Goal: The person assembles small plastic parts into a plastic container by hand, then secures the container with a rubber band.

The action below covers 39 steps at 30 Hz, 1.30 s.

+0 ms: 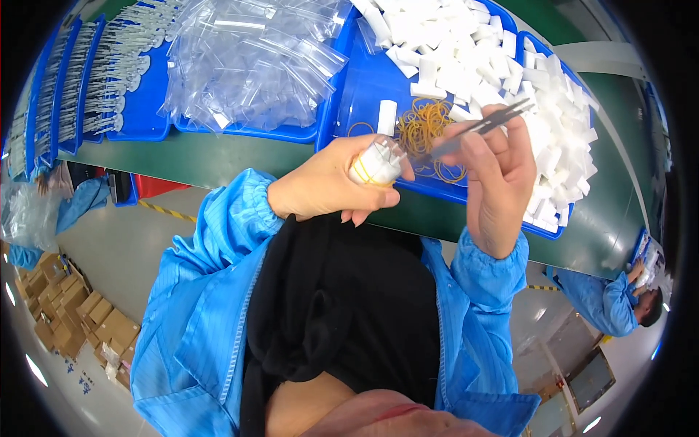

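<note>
My left hand (331,182) is closed around a bundle of white foam pieces (373,166) bound with a yellow rubber band, with clear pointed ends showing at its top. Between the fingers and thumb of my right hand (499,167) is a pair of dark grey tweezers (486,124). One end of the tweezers reaches down toward the bundle, a little apart from it; that end is blurred. Behind the tweezers lies a heap of yellow rubber bands (422,120) in a blue tray (360,95). A single white foam block (387,116) rests beside the heap.
White foam blocks (459,44) fill the back of the tray, and more are piled in another tray (557,233) at right. A blue tray of clear plastic bags (255,65) and rows of thin clear parts (102,80) stand left. A co-worker (608,298) sits far right.
</note>
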Motion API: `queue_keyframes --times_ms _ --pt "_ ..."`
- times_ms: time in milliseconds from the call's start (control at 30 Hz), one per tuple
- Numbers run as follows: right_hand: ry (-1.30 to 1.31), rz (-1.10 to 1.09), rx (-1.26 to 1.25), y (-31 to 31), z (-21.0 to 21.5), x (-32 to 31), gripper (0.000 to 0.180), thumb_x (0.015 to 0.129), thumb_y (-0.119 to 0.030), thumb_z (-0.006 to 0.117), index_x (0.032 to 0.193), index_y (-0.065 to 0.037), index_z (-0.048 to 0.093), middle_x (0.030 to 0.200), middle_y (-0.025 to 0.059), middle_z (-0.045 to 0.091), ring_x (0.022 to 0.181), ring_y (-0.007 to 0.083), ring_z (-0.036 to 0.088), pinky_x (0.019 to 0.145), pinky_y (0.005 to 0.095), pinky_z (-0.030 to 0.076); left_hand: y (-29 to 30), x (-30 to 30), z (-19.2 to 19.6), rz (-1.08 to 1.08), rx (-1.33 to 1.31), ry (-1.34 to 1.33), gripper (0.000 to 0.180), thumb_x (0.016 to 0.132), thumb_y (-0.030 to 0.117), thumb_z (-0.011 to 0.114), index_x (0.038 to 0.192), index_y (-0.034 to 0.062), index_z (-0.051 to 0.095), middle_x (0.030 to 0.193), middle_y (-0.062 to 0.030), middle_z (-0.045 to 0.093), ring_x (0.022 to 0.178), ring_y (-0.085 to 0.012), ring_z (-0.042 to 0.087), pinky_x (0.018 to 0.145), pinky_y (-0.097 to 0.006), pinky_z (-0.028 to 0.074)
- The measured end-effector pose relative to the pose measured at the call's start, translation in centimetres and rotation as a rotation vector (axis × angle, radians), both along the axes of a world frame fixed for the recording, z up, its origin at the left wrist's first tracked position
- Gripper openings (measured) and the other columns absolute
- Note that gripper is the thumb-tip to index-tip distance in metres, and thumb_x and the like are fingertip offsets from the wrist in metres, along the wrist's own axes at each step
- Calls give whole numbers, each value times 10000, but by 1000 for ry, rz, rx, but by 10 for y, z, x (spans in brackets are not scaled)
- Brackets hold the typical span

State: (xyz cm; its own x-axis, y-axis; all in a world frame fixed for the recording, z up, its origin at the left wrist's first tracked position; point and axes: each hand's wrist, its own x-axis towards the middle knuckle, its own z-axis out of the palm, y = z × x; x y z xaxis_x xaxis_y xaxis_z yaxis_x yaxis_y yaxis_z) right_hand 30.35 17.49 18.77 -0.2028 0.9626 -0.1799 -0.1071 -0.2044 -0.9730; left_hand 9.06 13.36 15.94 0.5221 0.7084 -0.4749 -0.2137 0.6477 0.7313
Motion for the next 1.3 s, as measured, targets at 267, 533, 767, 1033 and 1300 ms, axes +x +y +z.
queue_keyframes --times_ms 267,533,767,1033,1300 --pt "65 165 -158 2 -4 -6 377 932 -73 641 1272 -11 489 981 183 705 803 192 693 720 279 548 -2 2 2 -109 35 82 278 880 157 746 1113 79 616 712 14 597 510 -58 565 441 -201 435" --pt "-201 147 109 -9 4 -14 332 909 15 653 1190 7 475 948 177 705 843 200 710 730 280 567 -5 5 -7 -61 -43 5 311 888 155 738 1131 24 594 715 -10 600 505 -71 563 431 -215 430" --pt "-124 -58 215 -2 3 -7 376 875 58 701 1159 30 456 939 127 686 823 199 721 714 280 596 -5 5 -5 -25 -105 -51 258 893 66 700 1103 28 554 700 -14 575 471 -71 543 415 -209 399" --pt "55 52 3 1 -5 -10 327 925 18 653 1191 30 463 928 153 706 811 188 713 707 288 601 -3 5 -2 -60 -55 -11 306 892 132 736 1133 27 579 734 -16 605 506 -66 556 433 -212 429" --pt "-412 -74 574 -4 -12 -6 381 910 33 666 1216 28 439 945 179 705 832 194 718 738 288 596 -3 8 2 -16 34 199 383 868 126 766 1179 53 554 840 -17 612 547 -70 576 469 -203 469"
